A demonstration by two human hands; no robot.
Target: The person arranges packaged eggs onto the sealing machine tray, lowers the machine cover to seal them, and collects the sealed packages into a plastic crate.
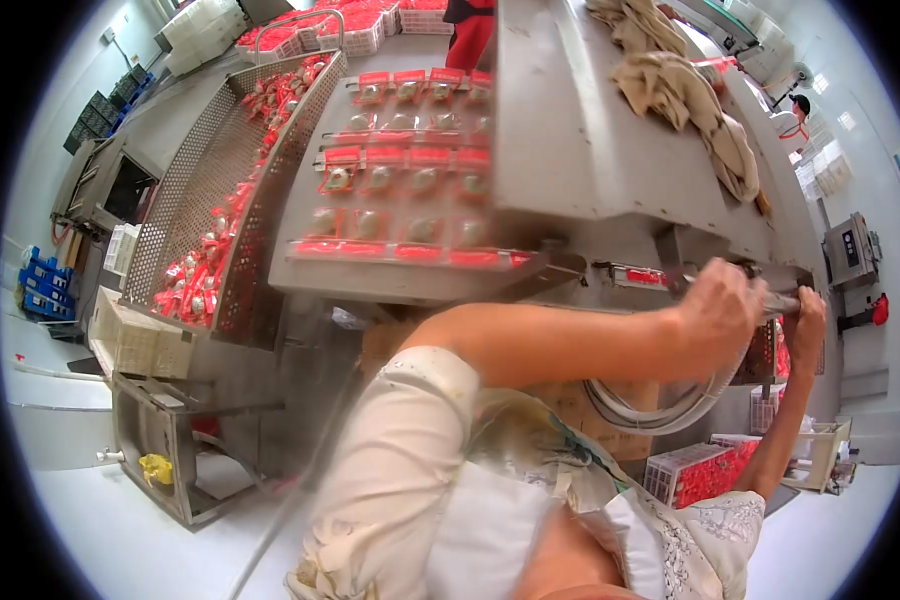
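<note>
Both of my hands are at the right, at the front edge of a steel machine with a large flat cover (570,130). My left hand (722,305) reaches across my body, its fingers closed round a metal bar (778,302) on that edge. Closed round the bar's right end is my right hand (808,325). Left of the cover, rows of clear packets with red labels (400,180) lie on a steel bed (380,282), each holding a roundish greenish-grey item. Motion blurs my left hand and the packets nearest the cover.
A perforated metal tray (195,160) of red packets stands at the left. A tan cloth (685,100) lies on the machine. Below hangs a looped clear hose (660,418), near a white crate (680,470) of red packets. A person (790,125) is at the far right.
</note>
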